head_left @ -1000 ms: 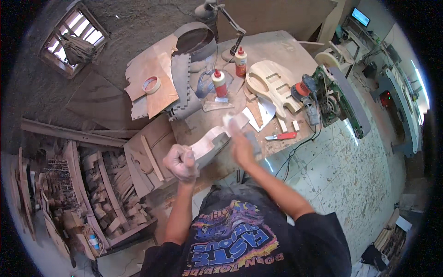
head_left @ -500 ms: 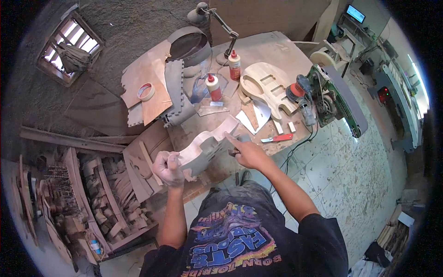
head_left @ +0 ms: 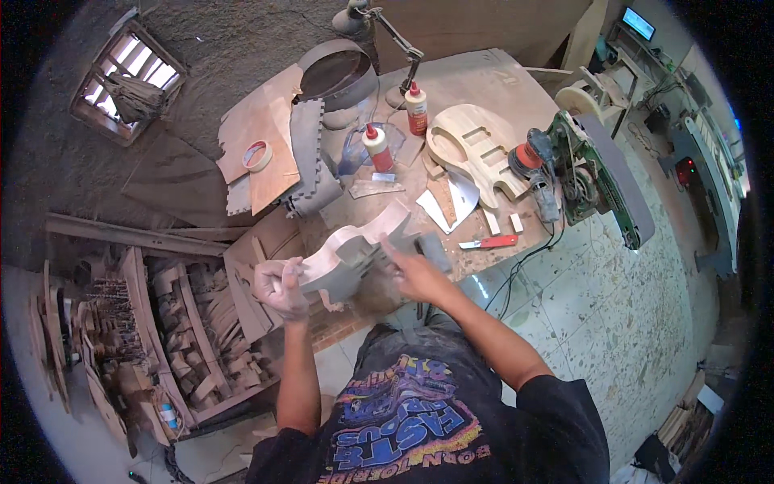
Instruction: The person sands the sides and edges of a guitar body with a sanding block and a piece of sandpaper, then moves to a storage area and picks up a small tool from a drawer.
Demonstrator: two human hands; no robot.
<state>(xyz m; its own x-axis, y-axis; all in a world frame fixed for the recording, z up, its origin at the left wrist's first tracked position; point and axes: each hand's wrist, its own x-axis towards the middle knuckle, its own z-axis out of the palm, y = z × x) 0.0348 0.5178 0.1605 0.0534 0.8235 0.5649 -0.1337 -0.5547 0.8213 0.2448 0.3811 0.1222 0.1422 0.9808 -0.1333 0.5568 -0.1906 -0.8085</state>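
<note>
A wooden guitar body [head_left: 348, 246] is tilted up on its side in front of me, its pale curved edge upward and its face in shadow. My left hand [head_left: 280, 288] is closed round its left end, thumb raised. Against the right part of the body, my right hand [head_left: 419, 278] rests with the index finger stretched along the wood below the pale edge. The other fingers of that hand are partly hidden. Just beyond it, a dark grey block [head_left: 435, 252] lies at the bench's near edge.
The workbench [head_left: 476, 77] bears a second guitar body [head_left: 468, 149], two glue bottles [head_left: 376, 149], an orange sander [head_left: 528, 155], a red utility knife [head_left: 488, 242] and a tape roll [head_left: 257, 156]. A belt sander [head_left: 601, 177] stands right; wood offcuts [head_left: 201, 367] fill a rack at left.
The held guitar body has shifted slightly left, and both hands have moved left with it. My right index finger has slid from the top edge down onto the side.
</note>
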